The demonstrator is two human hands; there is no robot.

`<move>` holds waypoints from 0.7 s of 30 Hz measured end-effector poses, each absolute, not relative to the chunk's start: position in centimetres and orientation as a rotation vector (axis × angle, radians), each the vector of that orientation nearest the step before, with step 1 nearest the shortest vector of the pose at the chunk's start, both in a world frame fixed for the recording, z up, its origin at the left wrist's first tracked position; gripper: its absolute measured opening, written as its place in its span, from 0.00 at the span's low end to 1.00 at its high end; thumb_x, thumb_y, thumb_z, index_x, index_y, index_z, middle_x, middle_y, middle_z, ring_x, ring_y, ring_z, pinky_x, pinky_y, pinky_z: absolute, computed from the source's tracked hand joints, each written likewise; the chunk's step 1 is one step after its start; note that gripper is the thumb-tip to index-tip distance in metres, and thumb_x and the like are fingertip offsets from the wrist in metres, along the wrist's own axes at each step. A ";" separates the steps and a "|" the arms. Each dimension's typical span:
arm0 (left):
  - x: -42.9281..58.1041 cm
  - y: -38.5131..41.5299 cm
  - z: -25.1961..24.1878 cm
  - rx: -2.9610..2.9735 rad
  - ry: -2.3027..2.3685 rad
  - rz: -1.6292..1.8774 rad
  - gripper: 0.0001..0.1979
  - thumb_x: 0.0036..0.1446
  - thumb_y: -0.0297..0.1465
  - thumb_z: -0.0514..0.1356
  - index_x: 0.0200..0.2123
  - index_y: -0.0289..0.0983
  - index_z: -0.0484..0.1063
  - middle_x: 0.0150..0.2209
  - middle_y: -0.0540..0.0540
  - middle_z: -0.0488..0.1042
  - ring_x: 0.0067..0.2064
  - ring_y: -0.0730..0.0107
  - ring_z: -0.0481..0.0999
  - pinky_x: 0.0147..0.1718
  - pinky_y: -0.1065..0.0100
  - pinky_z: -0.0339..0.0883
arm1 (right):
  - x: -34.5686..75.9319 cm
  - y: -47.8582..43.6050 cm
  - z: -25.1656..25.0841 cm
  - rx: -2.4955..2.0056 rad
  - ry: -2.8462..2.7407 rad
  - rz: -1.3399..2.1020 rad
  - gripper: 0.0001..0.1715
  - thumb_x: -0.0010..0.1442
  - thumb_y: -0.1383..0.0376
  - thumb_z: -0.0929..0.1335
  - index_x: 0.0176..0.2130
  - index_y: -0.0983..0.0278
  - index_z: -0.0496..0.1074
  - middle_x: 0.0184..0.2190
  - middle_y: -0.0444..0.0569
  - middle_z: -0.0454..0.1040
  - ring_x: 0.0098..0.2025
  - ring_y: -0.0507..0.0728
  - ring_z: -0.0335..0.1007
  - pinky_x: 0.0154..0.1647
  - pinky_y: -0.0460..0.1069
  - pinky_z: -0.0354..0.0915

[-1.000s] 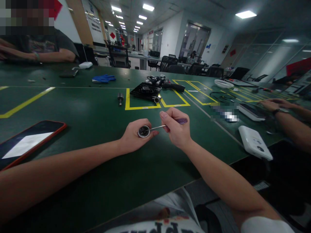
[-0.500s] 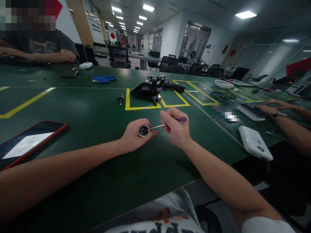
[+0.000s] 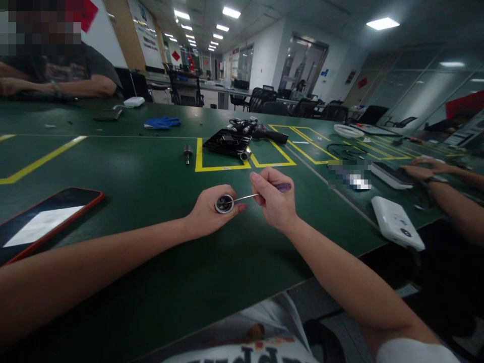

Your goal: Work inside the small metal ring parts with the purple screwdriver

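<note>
My left hand (image 3: pixel 209 212) is wrapped round a small metal cylinder (image 3: pixel 224 203) with a round open end turned up towards me. Dark parts show inside its silvery rim; the rest of it is hidden by my fingers. My right hand (image 3: pixel 277 198) grips the purple, see-through handle of a screwdriver (image 3: pixel 247 197). Its thin steel shaft points left, and the tip reaches into the cylinder's open end. Behind my hands, a small dark metal part (image 3: pixel 187 154) with a narrow stem stands on the green table (image 3: pixel 159 171).
A black device with tubes (image 3: pixel 229 142) lies in the yellow tape frames. At the left is a phone (image 3: pixel 45 217), with blue gloves (image 3: pixel 162 123) farther back. A white power bank (image 3: pixel 398 222) lies near the right edge, and a co-worker's hands (image 3: pixel 423 169) rest beyond it.
My hands keep almost the same place, the screwdriver tip still inside the cylinder. The person at the far left has shifted their arms slightly.
</note>
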State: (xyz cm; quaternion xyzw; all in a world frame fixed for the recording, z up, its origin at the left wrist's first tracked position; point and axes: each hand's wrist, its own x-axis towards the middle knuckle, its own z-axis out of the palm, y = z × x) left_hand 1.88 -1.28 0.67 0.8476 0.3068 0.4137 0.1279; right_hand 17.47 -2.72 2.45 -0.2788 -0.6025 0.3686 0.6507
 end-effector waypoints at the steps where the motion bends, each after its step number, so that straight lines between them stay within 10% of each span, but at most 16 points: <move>1: 1.9 -1.3 0.7 2.470 0.889 1.198 0.11 0.51 0.34 0.61 0.23 0.35 0.62 0.21 0.54 0.63 0.23 0.78 0.63 0.22 0.74 0.58 | 17.5 -2.8 2.5 -0.633 -1.374 0.834 0.20 0.56 0.62 0.67 0.17 0.63 0.59 0.12 0.36 0.57 0.15 0.45 0.50 0.17 0.45 0.49; 21: 1.8 -1.0 0.1 2.636 0.848 1.148 0.10 0.53 0.34 0.58 0.25 0.35 0.63 0.23 0.52 0.65 0.24 0.75 0.66 0.22 0.74 0.59 | 17.4 -2.9 2.8 -0.685 -1.470 0.828 0.20 0.56 0.61 0.66 0.18 0.64 0.59 0.13 0.36 0.57 0.16 0.45 0.51 0.19 0.45 0.50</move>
